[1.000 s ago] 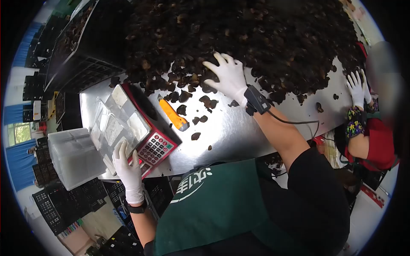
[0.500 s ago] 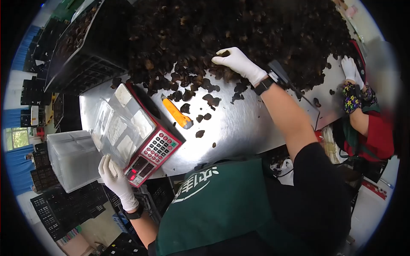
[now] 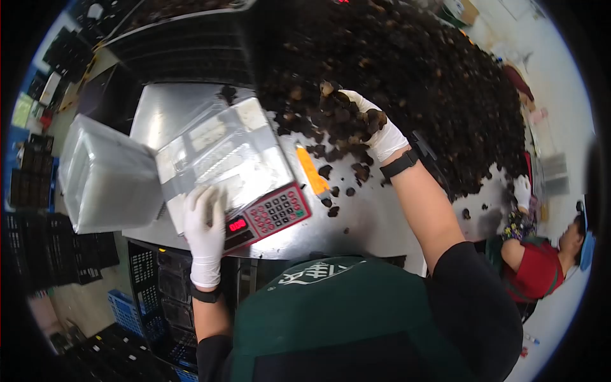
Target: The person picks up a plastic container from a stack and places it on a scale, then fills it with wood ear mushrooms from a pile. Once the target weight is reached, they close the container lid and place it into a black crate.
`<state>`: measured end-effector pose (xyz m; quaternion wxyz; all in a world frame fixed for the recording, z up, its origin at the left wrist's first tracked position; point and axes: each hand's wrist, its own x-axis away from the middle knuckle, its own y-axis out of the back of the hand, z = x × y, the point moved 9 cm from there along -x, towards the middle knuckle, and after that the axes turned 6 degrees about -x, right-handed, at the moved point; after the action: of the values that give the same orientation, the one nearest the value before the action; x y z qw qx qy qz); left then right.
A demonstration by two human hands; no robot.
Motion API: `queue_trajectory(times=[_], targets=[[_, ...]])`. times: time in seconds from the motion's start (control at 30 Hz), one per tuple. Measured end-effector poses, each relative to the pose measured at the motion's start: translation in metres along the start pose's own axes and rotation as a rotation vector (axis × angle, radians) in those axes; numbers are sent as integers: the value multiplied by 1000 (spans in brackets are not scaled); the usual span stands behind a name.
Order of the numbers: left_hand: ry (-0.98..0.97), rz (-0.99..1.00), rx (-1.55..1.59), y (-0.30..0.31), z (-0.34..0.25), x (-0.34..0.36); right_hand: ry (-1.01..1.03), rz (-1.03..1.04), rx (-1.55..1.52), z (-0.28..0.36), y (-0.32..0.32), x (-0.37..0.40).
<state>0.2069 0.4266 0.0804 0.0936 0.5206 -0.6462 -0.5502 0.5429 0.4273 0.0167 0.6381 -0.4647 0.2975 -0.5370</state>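
Note:
My right hand (image 3: 375, 130), in a white glove, is closed around a clump of dark brown wood ear mushrooms (image 3: 340, 118) above the near edge of a big heap (image 3: 407, 70) of the same. My gloved left hand (image 3: 207, 219) has its fingers curled over the near edge of a clear plastic tray (image 3: 219, 156); its fingertips are partly hidden. The tray lies on a red digital scale (image 3: 280, 213) whose lit display reads zeros. Just right of the scale lies an orange utility knife (image 3: 312, 170), with loose mushroom pieces around it.
A stack of clear plastic trays (image 3: 111, 178) stands left of the scale. Behind the scale is a black crate (image 3: 184, 51). A co-worker in a red sleeve (image 3: 538, 270) stands at the right end of the metal table (image 3: 363, 223).
My right hand has gathered a clump of mushrooms and lifted it. My left hand has moved in along the tray's near edge. The camera view has shifted.

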Motion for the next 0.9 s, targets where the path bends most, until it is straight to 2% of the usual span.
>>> queue_trajectory(times=[0.1, 0.17, 0.23, 0.3, 0.37, 0.4, 0.43, 0.5, 0.57, 0.6, 0.7, 0.73, 0.77, 0.83, 0.87, 0.9], targets=[[-24, -77, -24, 17, 2, -8, -340, 106, -217, -42, -75, -29], [50, -118, 66, 29, 13, -16, -124, -102, 346, -38, -63, -62], [85, -181, 126, 44, 18, -23, -64, -82, 662, -51, -104, -78], [124, -207, 133, 55, 23, -25, -71, 48, 861, -77, -140, -95], [165, -214, 189, 51, 30, -24, -207, -126, 1134, -108, -128, -104], [192, -204, 239, 44, 35, -23, -247, -93, 1279, -120, -157, -93], [215, -189, 293, 36, 39, -23, 118, 232, 1493, -140, -139, -113], [230, -131, 258, 11, 52, -14, 397, 494, 2056, -178, -134, -103], [256, -17, 91, -2, 52, -4, 438, 477, 2000, -182, -128, -98], [242, -23, 87, -4, 49, -1, 454, 477, 1972, -183, -128, -96], [159, -42, -20, 0, 36, -3, 331, 500, 1994, -175, -131, -88], [124, -55, -19, -4, 40, -1, 470, 536, 1942, -172, -138, -79], [56, -53, -55, -3, 37, -4, 480, 518, 1926, -167, -144, -73], [-104, -29, -124, -4, 27, -12, 729, 417, 1924, -166, -141, -63], [-88, -41, -145, -5, 26, -15, 608, 375, 2009, -164, -147, -64], [-1, -13, -225, -6, 35, -17, 570, 233, 2204, -161, -157, -67]])
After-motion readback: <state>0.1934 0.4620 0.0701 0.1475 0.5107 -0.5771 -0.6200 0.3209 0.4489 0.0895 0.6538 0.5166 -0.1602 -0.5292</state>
